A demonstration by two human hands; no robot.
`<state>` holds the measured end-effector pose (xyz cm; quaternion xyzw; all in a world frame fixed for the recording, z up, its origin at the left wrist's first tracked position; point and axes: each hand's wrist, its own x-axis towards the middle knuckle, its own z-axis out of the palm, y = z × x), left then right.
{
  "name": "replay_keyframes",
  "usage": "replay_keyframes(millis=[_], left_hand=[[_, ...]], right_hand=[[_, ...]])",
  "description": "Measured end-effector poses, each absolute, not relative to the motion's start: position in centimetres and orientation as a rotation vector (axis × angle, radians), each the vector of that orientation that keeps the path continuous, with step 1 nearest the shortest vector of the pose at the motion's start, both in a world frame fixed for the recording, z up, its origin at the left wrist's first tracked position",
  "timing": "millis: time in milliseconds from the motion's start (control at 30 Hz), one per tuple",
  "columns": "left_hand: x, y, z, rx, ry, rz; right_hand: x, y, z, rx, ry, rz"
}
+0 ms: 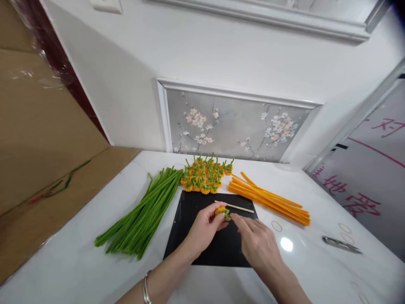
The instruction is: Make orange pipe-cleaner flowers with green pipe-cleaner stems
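Observation:
Between the thumb and fingers of my left hand (204, 228) is a small orange and green piece (222, 210), held above the black mat (209, 255). My right hand (261, 245) pinches the green end of that same piece from the right side. A thin wooden stick (238, 208) lies across the mat just behind the hands. Behind the mat stand several orange pieces with green tops (204, 175), grouped closely. Long green fuzzy stems (145, 215) are piled on the left, and a bundle of orange fuzzy stems (268, 199) lies on the right.
Metal snips (341, 244) lie on the white table (79, 276) at the right, near several thin rubber bands (276, 226). A brown cardboard surface (38, 135) borders the table's left side. The wall with a framed floral panel (230, 126) rises behind the table.

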<state>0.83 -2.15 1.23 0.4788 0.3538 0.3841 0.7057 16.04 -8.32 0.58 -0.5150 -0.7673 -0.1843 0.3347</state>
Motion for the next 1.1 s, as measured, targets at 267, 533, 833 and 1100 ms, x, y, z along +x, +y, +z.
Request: replay_keyframes(millis=[267, 533, 833, 1100], left_hand=[[0.4, -2.0, 0.4, 0.896, 0.698, 0.834], [0.0, -1.1, 0.6, 0.718, 0.819, 0.910], [0.0, -0.7, -0.4, 0.857, 0.938, 0.820], [-0.3, -0.1, -1.5, 0.877, 0.923, 0.795]], right_hand=[[15.4, -6.7, 1.8, -1.474, -1.855, 0.120], [16.3, -2.6, 3.7, -1.417, -1.614, 0.224], [19.6, 4.9, 4.1, -1.838, -1.614, -0.008], [20.6, 9.9, 2.7, -2.064, -1.706, -0.081]])
